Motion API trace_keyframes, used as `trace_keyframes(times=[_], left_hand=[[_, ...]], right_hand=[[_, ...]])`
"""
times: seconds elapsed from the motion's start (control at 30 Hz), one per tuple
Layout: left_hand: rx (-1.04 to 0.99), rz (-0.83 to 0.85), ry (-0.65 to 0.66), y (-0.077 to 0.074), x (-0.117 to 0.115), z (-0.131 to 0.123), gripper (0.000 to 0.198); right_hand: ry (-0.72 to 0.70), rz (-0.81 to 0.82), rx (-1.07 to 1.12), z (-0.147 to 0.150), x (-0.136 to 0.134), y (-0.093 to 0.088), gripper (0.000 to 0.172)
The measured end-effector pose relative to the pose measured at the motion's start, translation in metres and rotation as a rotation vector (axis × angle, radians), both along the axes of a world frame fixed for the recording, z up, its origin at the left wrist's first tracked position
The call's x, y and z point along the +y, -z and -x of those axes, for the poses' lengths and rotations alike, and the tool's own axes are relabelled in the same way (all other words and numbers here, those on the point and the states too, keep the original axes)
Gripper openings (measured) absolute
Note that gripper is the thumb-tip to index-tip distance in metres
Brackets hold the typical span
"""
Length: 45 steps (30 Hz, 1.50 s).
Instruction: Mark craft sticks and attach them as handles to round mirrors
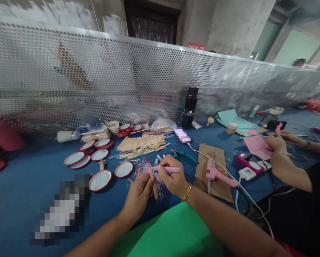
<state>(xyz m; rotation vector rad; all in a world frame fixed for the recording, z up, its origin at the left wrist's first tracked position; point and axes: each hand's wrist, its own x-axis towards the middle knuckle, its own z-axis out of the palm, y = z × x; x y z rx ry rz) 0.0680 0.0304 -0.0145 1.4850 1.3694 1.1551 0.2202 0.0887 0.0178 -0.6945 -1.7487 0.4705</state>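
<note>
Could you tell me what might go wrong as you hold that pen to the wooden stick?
The left hand holds the wooden stick unsupported above the rubber bands, so the pink pen in the right hand could push it askew. The glue gun lies beside the right forearm; the cable by it might snag, and its tip may be hot.

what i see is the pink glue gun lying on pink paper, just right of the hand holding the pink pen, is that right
Not quite. In the head view the pink glue gun lies on brown cardboard; the pink paper sits farther right. The rest holds: it is just right of the right hand holding the pink pen.
</note>
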Motion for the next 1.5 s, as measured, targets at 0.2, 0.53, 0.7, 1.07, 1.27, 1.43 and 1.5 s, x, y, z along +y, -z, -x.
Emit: trace_keyframes(times=[0.2,0.53,0.7,1.07,1.27,1.43,1.5], left_hand=[[-0.001,0.005,0.004,-0.001,0.0,0.0,0.044],[0.002,0.007,-0.019,-0.006,0.001,-0.002,0.045],[-0.032,0.015,-0.036,-0.01,0.0,-0.004,0.048],[-0.023,0.019,-0.047,-0.012,0.001,-0.005,0.047],[-0.015,0.02,-0.048,-0.016,0.0,-0.006,0.046],[0.003,0.012,-0.06,-0.016,0.0,-0.006,0.045],[0.003,0.01,-0.059,-0.015,0.0,-0.005,0.044]], right_hand=[[-0.032,0.027,0.004,0.001,0.002,0.004,0.019],[-0.016,0.02,-0.009,0.001,0.001,0.0,0.021],[-0.017,0.033,-0.007,0.0,0.002,0.0,0.019],[0.005,0.032,-0.035,0.001,0.001,0.0,0.02],[-0.013,0.019,-0.019,0.001,0.0,-0.001,0.021],[0.001,0.036,-0.014,0.001,0.001,-0.001,0.019],[-0.002,0.039,0.004,0.0,0.001,0.0,0.018]])
